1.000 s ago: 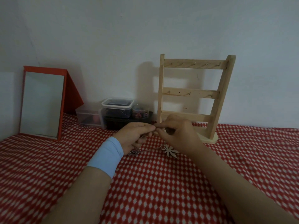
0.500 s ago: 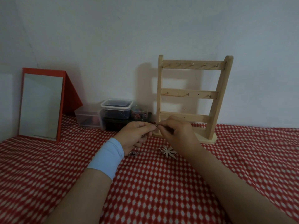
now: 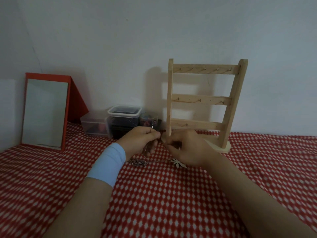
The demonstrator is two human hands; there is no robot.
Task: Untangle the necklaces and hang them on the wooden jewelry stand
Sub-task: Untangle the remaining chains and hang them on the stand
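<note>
The wooden jewelry stand (image 3: 204, 102) rises against the wall with three hooked bars, all bare. Just in front of its base my left hand (image 3: 139, 140) and my right hand (image 3: 188, 148) meet, each pinching a thin necklace chain with curled fingers. A tangled heap of silver chain (image 3: 138, 162) lies on the cloth below my left hand. A pale flower-shaped pendant (image 3: 178, 163) rests on the cloth under my right hand. A thin chain runs between heap and pendant. The clasp between my fingertips is too small to make out.
A red-and-white patterned cloth (image 3: 154, 203) covers the surface. A red-framed mirror (image 3: 44, 112) leans at the left. Clear plastic boxes (image 3: 123, 117) and a small jar (image 3: 148, 120) stand by the wall, left of the stand.
My hands have stayed together at the same spot, with only small finger movements on the chain. The view has shifted slightly.
</note>
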